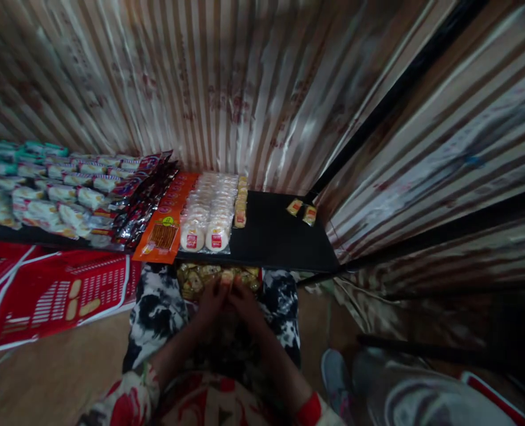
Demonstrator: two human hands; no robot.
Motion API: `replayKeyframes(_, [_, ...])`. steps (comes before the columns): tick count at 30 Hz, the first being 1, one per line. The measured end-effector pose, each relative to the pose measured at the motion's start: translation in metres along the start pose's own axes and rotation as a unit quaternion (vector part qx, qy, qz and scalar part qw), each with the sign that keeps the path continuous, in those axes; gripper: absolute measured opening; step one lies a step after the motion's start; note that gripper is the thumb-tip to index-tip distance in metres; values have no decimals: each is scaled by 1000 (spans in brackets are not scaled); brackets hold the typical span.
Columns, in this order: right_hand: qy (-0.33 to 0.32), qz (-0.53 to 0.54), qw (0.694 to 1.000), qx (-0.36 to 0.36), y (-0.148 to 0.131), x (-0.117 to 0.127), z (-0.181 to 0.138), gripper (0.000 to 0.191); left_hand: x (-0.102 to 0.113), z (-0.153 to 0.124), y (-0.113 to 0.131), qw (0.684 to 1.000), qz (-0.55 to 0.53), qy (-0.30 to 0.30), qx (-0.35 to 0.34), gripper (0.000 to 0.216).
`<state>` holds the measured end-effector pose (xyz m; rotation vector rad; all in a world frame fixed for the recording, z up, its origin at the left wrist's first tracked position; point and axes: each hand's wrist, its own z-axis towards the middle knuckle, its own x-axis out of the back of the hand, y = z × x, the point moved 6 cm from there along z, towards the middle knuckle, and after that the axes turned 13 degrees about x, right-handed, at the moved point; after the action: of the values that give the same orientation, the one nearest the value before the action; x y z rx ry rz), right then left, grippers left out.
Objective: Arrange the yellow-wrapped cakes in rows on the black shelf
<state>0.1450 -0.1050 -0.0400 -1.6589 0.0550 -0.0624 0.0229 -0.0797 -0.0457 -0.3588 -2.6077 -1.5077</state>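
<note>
My left hand and my right hand come together over a box of small gold-wrapped snacks in my lap. Between their fingertips is one small wrapped snack, pinched from both sides. The dim light blurs its label. Just beyond the box, a black shelf bears rows of round white wrapped crackers. To the right of these runs a single row of small gold-wrapped snacks.
Left on the shelf are an orange packet, dark shiny packets and many white packets. Two loose gold packets lie at its right end. A red bag sits below left. Black poles and striped sheeting surround the shelf.
</note>
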Motion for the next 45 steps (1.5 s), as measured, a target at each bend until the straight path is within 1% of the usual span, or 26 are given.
replayKeyframes(4, [-13, -80, 996, 45, -18, 9, -10, 29, -1, -15, 13, 1000, 22, -8, -17, 36])
replayKeyframes(6, [-16, -91, 994, 56, -25, 13, -12, 25, -2, -22, 23, 999, 34, -19, -38, 36])
replayKeyframes(10, [9, -47, 996, 81, -38, 24, -4, 23, -10, -27, 43, 996, 56, -29, -56, 38])
replayKeyframes(12, [20, -25, 995, 96, -47, 30, 3, 24, -17, -24, 53, 996, 41, -34, -68, 39])
replayKeyframes(15, [33, -19, 994, 99, -58, 40, 14, 27, -29, -16, 69, 995, 4, -44, -94, 40])
replayKeyframes(17, [47, -28, 994, 94, -64, 48, 24, 30, -34, -10, 79, 994, 9, -26, -108, 41])
replayKeyframes(19, [67, -46, 992, 100, -68, 58, 36, 33, -35, -7, 89, 992, 37, 22, -118, 42])
replayKeyframes(22, [111, -112, 978, 138, -76, 74, 59, 35, -36, -10, 104, 981, 84, 89, -151, 46])
replayKeyframes(24, [132, -163, 964, 163, -82, 80, 76, 34, -40, -13, 111, 974, 99, 105, -177, 47])
replayKeyframes(27, [127, -204, 953, 184, -89, 77, 102, 31, -48, -9, 118, 977, 89, 87, -175, 46])
replayKeyframes(30, [108, -242, 944, 198, -94, 68, 125, 30, -55, 4, 124, 982, 65, 69, -164, 47])
replayKeyframes(33, [97, -286, 932, 201, -93, 60, 141, 30, -60, 19, 129, 985, 52, 64, -153, 49])
replayKeyframes(35, [91, -298, 929, 201, -91, 58, 148, 33, -61, 29, 130, 987, 49, 70, -139, 49])
replayKeyframes(38, [81, -292, 933, 194, -86, 57, 154, 37, -61, 38, 131, 988, 52, 76, -128, 49])
replayKeyframes(45, [96, -294, 931, 192, -84, 59, 158, 32, -62, 50, 130, 988, 53, 76, -125, 49])
